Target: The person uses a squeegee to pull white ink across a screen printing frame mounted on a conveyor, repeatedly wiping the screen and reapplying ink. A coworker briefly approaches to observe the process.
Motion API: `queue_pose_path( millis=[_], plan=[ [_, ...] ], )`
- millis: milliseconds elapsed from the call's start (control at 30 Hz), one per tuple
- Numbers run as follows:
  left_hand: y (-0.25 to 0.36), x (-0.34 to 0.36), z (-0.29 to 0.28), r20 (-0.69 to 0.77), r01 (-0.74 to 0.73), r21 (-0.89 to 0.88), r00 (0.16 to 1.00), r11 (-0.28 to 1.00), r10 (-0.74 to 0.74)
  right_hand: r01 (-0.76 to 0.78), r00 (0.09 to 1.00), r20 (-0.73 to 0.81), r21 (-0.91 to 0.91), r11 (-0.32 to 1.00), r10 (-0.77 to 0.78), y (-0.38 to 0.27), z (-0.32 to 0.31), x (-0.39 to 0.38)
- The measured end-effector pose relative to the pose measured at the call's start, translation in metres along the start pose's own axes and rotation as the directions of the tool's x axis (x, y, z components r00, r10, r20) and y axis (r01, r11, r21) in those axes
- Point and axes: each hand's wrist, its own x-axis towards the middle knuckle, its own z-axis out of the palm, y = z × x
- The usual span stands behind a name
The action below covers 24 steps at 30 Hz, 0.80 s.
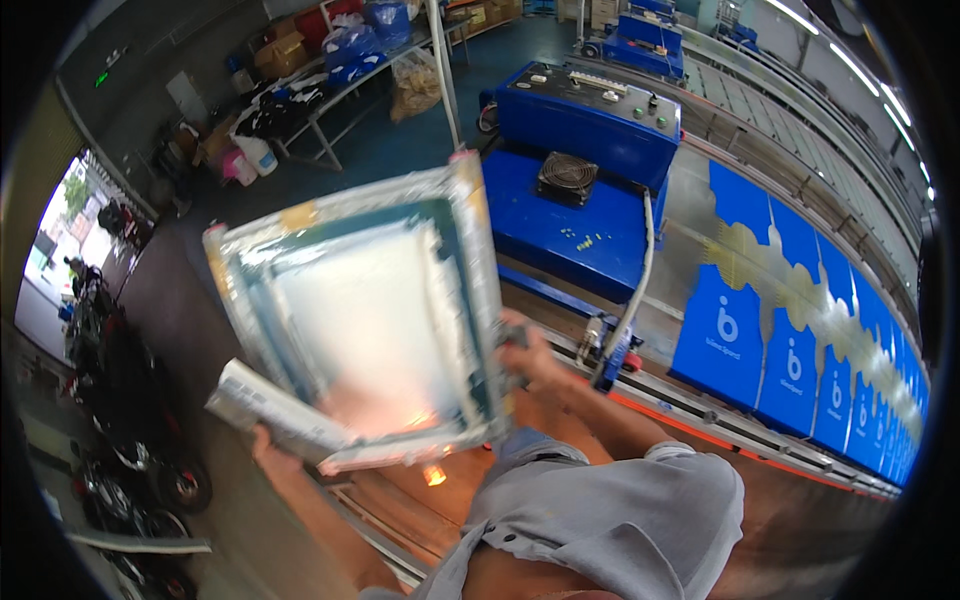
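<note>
A screen-printing frame (462, 218) with a pale mesh and taped edges is held tilted in front of my body. My right hand (532, 358) is closed on its right side. My left hand (278, 458) is closed on a long silver squeegee-like bar (275, 400), which lies across the frame's lower left corner; whether the fingers also grip the frame is hidden. An orange glow shows through the mesh's lower part and under the frame.
A blue wheeled machine (590, 120) stands ahead on rails (655, 414). To the right runs a long printing table with printed blue fabric pieces (715, 345). Motorbikes (120, 400) stand at left. A side table (325, 110) with bags, cloth and boxes is behind.
</note>
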Motion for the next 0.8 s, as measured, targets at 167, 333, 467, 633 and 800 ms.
queue_pose_path(
  millis=[167, 333, 467, 633, 800],
  plan=[
    [0.173, 0.039, -0.074, 0.063, -0.012, 0.32, 0.998, 0.947, -0.008, -0.257, 0.849, 0.504, 0.132, 0.957, 0.159, 0.1, 0.137, 0.067],
    [0.216, 0.08, -0.139, -0.227, 0.021, 0.676, 0.957, 0.737, 0.181, -0.605, 0.379, 0.711, -0.294, 0.74, 0.592, 0.162, 0.202, 0.112],
    [0.205, 0.108, -0.145, -0.381, 0.189, 0.568, 0.923, 0.801, 0.052, -0.58, 0.179, 0.709, -0.484, 0.656, 0.682, 0.203, 0.23, 0.186],
    [0.173, 0.203, -0.173, -0.369, 0.211, 0.069, 0.913, 0.975, -0.171, -0.575, 0.38, 0.688, -0.347, 0.74, 0.618, 0.235, 0.26, 0.301],
    [0.193, 0.338, -0.317, -0.197, 0.192, 0.186, 0.968, 0.964, -0.155, -0.563, 0.52, 0.585, -0.314, 0.765, 0.623, 0.187, 0.313, 0.387]
  ],
)
